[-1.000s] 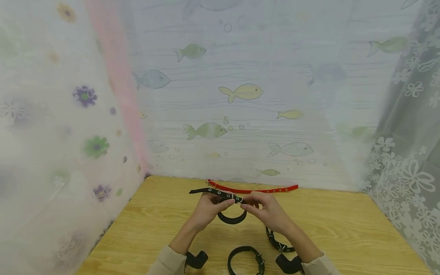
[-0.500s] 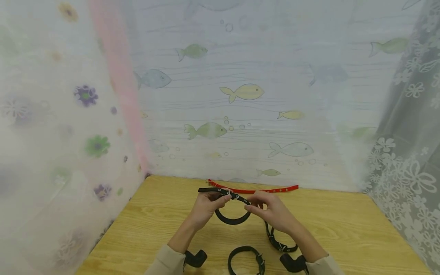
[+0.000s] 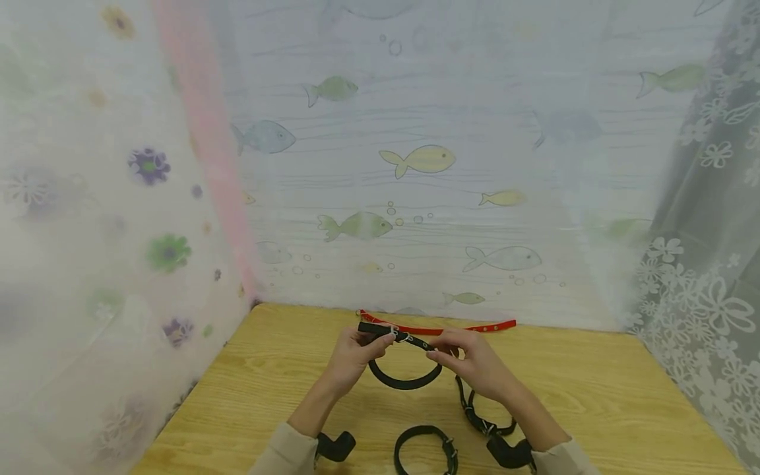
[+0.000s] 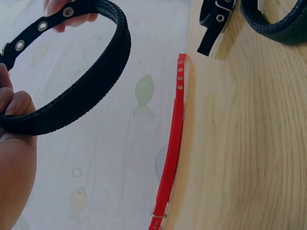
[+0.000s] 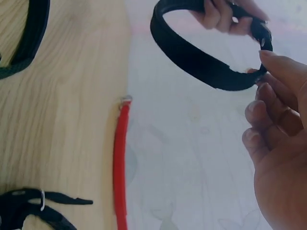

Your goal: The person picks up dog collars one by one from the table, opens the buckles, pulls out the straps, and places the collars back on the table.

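Both hands hold a black collar (image 3: 405, 383) up over the table, its strap closed into a loop through the metal buckle. The left hand (image 3: 351, 356) pinches it beside the buckle, where the short strap end sticks out to the left. On the other side the right hand (image 3: 475, 363) pinches the strap between thumb and fingers, its remaining fingers loosely bent. In the left wrist view metal eyelets show along the thin part of the collar (image 4: 91, 91), and the wider padded band hangs below. The right wrist view shows the right thumb and fingertips on the collar (image 5: 192, 62).
A red collar (image 3: 505, 325) lies stretched out along the table's back edge. Two more black collars lie looped nearer the front, one black collar (image 3: 423, 430) in the middle and another black collar (image 3: 475, 421) by the right forearm. A fish-printed curtain (image 3: 356, 165) hangs behind the wooden table (image 3: 267, 369).
The loop of the held collar has grown wider as the right hand moved slightly right. The strap end left of the buckle has become shorter.
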Available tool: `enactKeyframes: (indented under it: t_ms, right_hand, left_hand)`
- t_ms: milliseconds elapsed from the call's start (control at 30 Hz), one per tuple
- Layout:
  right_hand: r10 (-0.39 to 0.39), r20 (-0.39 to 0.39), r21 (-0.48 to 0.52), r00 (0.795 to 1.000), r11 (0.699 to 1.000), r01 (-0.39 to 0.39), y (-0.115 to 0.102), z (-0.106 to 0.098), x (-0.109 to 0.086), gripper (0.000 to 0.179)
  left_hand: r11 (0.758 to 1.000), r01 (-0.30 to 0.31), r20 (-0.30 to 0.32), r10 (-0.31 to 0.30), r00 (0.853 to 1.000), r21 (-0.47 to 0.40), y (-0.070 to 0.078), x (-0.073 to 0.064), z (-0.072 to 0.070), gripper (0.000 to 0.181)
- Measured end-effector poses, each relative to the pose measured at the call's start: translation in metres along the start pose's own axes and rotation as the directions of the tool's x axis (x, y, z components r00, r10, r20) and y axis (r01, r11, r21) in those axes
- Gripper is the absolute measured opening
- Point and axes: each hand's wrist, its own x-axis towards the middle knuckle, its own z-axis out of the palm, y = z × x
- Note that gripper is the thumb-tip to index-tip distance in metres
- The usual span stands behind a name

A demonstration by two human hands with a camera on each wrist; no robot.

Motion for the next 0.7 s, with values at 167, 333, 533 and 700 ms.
enactKeyframes:
  t_ms: [167,333,533,700]
  right_hand:
    - [0.006,0.009,-0.010,1.000,1.000,-0.006,0.000,0.000,0.001,0.009]
    - [-0.028,-0.005,-0.045,1.000,0.999,0.027,-0.005,0.005,0.007,0.011]
    - [-0.042,-0.011,-0.047,0.999,0.998,0.041,0.000,0.004,0.005,0.008]
    - [-0.024,0.001,-0.043,1.000,0.999,0.024,0.005,0.002,0.000,0.007]
  left_hand:
    - [1.000,-0.025,0.036,0.025,0.999,0.000,-0.001,0.001,0.001,0.023]
    - [0.996,-0.094,0.118,0.092,0.989,0.007,-0.006,0.003,0.005,0.016]
    - [0.999,-0.049,0.061,0.047,0.997,0.019,-0.006,0.001,0.002,0.018]
    - [1.000,-0.018,0.030,0.018,0.999,0.006,-0.002,0.000,-0.002,0.023]
